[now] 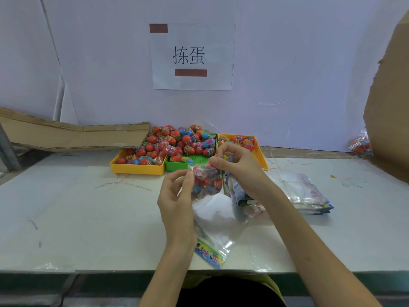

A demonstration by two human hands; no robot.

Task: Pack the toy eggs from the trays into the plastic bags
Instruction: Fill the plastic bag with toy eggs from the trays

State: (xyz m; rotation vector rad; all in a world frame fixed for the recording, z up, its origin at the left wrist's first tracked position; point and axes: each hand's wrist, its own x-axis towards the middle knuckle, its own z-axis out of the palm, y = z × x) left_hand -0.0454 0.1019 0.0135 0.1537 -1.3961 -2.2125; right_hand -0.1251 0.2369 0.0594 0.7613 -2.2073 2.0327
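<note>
hands meet at frame centre above the white surface [88, 218]. the left hand [177, 196] pinches the edge of a clear plastic bag [207, 180] between thumb and fingers; the right hand [236, 165] grips the same bag from the upper right. the bag holds several red and blue toy eggs. a second, flat bag [215, 235] lies on the surface below the hands. three trays sit above centre, side by side: a yellow tray [137, 168] at left, a green tray [194, 159] in the middle, a second yellow tray [259, 156] at right, all carrying loose toy eggs [168, 142]. a stack of bags [307, 196] lies right of centre.
</note>
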